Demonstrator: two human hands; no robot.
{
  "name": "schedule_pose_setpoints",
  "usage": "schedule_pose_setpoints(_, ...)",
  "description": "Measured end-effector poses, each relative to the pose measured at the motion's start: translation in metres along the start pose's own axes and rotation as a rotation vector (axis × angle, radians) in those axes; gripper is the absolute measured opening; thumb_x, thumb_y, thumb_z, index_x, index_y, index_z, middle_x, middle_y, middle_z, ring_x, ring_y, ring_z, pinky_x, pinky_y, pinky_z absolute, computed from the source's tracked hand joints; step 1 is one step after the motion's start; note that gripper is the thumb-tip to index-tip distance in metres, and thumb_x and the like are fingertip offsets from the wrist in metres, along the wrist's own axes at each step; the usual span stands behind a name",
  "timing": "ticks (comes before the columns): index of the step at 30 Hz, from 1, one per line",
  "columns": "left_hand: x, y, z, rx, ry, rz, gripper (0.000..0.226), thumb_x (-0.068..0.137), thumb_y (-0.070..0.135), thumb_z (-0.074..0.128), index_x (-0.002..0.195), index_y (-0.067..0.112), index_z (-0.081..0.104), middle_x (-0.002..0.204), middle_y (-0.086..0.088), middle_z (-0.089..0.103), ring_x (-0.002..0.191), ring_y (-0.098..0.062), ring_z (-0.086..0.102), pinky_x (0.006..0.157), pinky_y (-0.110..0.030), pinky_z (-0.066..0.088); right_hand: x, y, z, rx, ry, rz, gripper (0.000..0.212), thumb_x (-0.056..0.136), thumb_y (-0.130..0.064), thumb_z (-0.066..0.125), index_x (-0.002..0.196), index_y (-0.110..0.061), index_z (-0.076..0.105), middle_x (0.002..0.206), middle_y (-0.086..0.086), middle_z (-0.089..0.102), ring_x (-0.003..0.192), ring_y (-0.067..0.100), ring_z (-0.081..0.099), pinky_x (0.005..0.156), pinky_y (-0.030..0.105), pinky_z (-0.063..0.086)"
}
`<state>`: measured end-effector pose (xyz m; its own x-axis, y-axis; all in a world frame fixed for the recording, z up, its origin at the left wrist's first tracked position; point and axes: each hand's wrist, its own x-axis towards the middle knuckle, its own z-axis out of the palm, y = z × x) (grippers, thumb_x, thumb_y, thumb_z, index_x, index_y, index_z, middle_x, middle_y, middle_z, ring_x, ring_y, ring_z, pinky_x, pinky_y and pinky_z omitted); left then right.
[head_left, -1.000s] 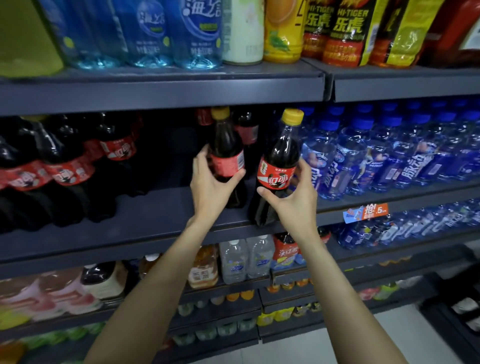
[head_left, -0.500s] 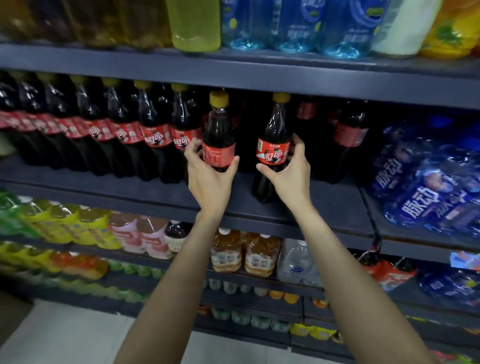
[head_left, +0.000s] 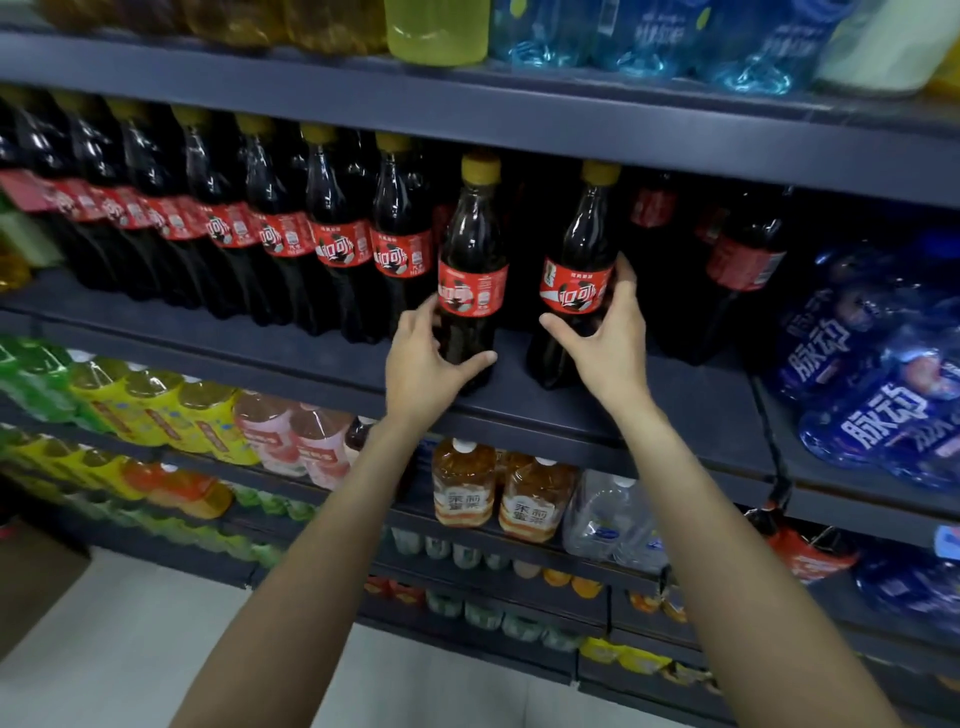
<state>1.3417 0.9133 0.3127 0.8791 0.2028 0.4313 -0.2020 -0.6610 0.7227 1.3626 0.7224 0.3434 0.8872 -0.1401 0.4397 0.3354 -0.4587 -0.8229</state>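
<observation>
- The dark shelf (head_left: 691, 415) is the big one. Both bottles in hand stand near its front lip, so a careless sideways slide could send one over the edge to the floor (head_left: 156, 649).
- The upper shelf (head_left: 519, 130) hangs close over the bottle tops. I reckon lifting straight up would clip it.
- The row of cola bottles (head_left: 332, 244) is packed tight, with its last bottle just beside the left cola bottle. Bump that one and the whole row could go like dominoes.
- The left cola bottle (head_left: 471, 270) is upright by the front edge. The thumb covers its base, so I can't tell whether it's resting on the shelf or just off it.
- The right cola bottle (head_left: 576, 275) leans a bit to the left, with its base apparently on the shelf. A lean plus a slick plastic body could mean a slip.
- The left hand (head_left: 426, 369) is curled round the lower body of its bottle, below the label, with the thumb across the front.
- The right hand (head_left: 608, 343) is wrapped round its bottle at label height, thumb in front and fingers on the far side.
- The yellow caps (head_left: 481, 169) would be first to hit the shelf above.
</observation>
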Motion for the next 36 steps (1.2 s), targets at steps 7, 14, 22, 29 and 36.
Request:
schedule_pose_setpoints(7,-0.019,0.019,0.034,-0.168,0.160,-0.122,0.078,0.073,0.044,0.077,0.131,0.010,0.038,0.131,-0.005,0.047,0.122,-0.022,0.048,0.092,-0.040,0.048,0.001,-0.002,-0.004,-0.020,-0.017,-0.010,0.096,0.066,-0.041,0.079,0.142,-0.029,0.022,0.138,0.002,0.048,0.125,0.016,0.049,0.101,0.044,0.046)
schedule_pose_setpoints(14,-0.019,0.003,0.033,0.009,0.271,0.031,0.074,0.081,0.030,0.074,0.142,0.007,0.038,0.123,-0.014,0.047,0.109,-0.026,0.053,0.083,-0.030,0.047,-0.008,0.002,-0.004,-0.133,-0.043,-0.003,0.101,0.071,-0.030,0.081,0.147,-0.023,0.017,0.142,0.006,0.039,0.126,0.021,0.044,0.099,0.036,0.042)
schedule_pose_setpoints(22,0.002,0.009,0.049,-0.023,0.404,-0.059,0.067,0.081,0.023,0.074,0.137,0.010,0.041,0.120,-0.006,0.052,0.109,-0.018,0.054,0.083,-0.023,0.042,-0.002,0.008,-0.002,-0.158,-0.029,-0.013,0.099,0.073,-0.032,0.080,0.147,-0.025,0.016,0.140,0.004,0.045,0.120,0.024,0.051,0.096,0.044,0.047)
schedule_pose_setpoints(29,0.004,0.003,0.047,0.057,0.430,0.007,0.073,0.076,0.030,0.078,0.136,0.010,0.042,0.122,-0.009,0.050,0.109,-0.022,0.054,0.078,-0.035,0.053,0.013,0.018,0.005,-0.116,0.029,0.017,0.092,0.073,-0.031,0.080,0.144,-0.026,0.022,0.125,0.005,0.060,0.102,0.024,0.062,0.089,0.041,0.051)
schedule_pose_setpoints(36,0.020,-0.021,0.038,0.277,0.540,0.283,0.086,0.078,0.058,0.068,0.142,0.009,0.037,0.148,-0.018,0.033,0.135,-0.032,0.029,0.112,-0.040,0.024,0.082,0.034,0.038,-0.114,0.063,0.010,0.088,0.078,-0.019,0.075,0.147,-0.017,0.021,0.130,0.011,0.058,0.117,0.025,0.057,0.097,0.031,0.043)
